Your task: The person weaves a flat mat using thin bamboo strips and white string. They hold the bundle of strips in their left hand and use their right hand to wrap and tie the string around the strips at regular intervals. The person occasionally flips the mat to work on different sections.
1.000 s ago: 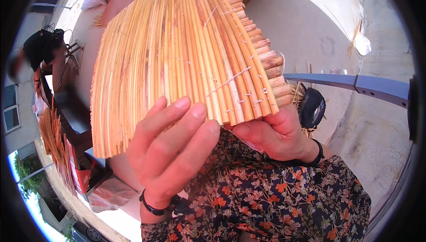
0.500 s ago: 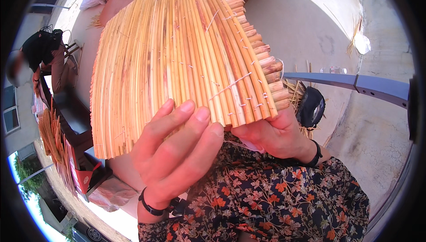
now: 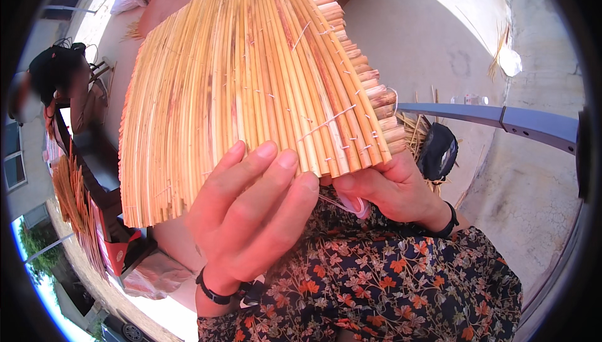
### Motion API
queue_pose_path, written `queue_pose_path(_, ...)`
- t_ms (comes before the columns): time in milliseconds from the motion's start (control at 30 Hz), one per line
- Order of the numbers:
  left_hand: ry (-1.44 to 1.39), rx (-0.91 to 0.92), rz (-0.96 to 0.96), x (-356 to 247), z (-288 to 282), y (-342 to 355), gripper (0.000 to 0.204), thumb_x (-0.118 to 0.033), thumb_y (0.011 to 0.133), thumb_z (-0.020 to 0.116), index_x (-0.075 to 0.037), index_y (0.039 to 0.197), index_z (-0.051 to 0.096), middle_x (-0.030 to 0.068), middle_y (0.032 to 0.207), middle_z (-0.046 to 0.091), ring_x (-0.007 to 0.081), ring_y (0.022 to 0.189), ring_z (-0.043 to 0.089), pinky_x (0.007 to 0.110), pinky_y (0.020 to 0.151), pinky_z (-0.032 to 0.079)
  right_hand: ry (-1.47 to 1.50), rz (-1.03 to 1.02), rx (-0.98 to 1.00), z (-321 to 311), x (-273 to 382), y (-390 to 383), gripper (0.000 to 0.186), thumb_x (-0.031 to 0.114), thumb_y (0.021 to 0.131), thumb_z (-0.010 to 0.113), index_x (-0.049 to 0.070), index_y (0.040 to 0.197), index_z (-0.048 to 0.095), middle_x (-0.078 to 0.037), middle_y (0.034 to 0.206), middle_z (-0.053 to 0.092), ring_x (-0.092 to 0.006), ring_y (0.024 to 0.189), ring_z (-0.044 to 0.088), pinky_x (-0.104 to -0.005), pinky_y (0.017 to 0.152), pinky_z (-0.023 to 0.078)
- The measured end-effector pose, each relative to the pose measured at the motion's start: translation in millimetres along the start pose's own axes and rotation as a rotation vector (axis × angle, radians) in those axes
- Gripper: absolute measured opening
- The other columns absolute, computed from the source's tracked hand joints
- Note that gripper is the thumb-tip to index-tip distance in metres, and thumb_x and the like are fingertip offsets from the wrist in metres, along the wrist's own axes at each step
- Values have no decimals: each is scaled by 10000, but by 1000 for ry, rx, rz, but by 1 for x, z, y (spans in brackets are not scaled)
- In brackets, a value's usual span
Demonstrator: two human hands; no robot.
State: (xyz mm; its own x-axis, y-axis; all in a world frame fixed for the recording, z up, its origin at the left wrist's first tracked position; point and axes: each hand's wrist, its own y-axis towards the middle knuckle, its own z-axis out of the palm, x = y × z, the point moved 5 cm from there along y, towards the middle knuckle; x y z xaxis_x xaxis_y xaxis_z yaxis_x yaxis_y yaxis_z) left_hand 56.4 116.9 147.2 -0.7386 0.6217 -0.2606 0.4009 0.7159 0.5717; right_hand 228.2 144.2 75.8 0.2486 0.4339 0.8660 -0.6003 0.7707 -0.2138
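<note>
The right hand has thumb and fingers drawn together at the lower corner of a reed panel, at about 5 o'clock on it; the left hand lays long, slightly parted fingers on the front face just inside the bottom edge, its thumb out of sight, so I cannot tell whether it pinches the reeds or only steadies them; a pale, pinkish strand loops down at 8 o'clock from the right hand; the panel lies in front of both hands, reaching from 9 round to 12 o'clock of the right one, its reeds pointing roughly to 12 on the far side and leaning to 11 along the near edge; the relation that matters is that the stitched lower corner sits directly at the right hand, clearly nearer to it than to the left, with a slanting white thread at 10 to 11 o'clock from it; thicker cut ends jut out along the edge above that hand; beyond, at 1 to 2 o'clock, are a black bag and a blue-grey bar; at 10 o'clock from the left hand a blurred person bends forward; the right fingertips and the strand's upper end are hidden, and the panel's top is cut off.
</note>
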Motion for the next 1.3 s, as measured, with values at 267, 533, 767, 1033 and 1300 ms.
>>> queue_pose_path(267,-21,27,-11,1,2,-2,309,-47,758,786,-121,1056,755,66,1104,729,280,1018,705,440,933,592,164,-5,-9,1,-18,0,230,109,1038,613,37,1243,690,16,895,680,-29,698,566,-210,610,452)
queue_pose_path(533,-25,-7,2,4,3,-6,309,-47,757,790,-115,1055,748,67,1085,729,281,993,708,434,911,604,107,-62,-63,3,-13,2,236,106,1029,632,55,1252,690,34,926,678,-21,718,551,-205,620,450)
queue_pose_path(767,-26,-2,-9,5,3,-9,304,-49,775,779,-115,1070,746,70,1088,727,273,992,710,422,905,606,81,-10,-53,3,-15,4,231,104,1026,634,50,1246,681,23,897,665,-23,698,553,-205,604,448)
queue_pose_path(1033,-21,43,9,5,6,-11,295,-58,787,769,-120,1074,750,63,1120,721,270,1022,703,425,928,596,140,-2,-34,2,-24,9,175,127,1024,635,44,1172,678,13,718,594,-49,588,545,-216,516,435)
queue_pose_path(1300,-28,81,3,7,10,-14,284,-66,804,756,-125,1082,759,63,1129,720,266,1037,702,414,925,597,54,80,-1,-7,-30,8,170,149,1028,635,35,1148,675,-1,751,609,-70,622,570,-232,540,463)
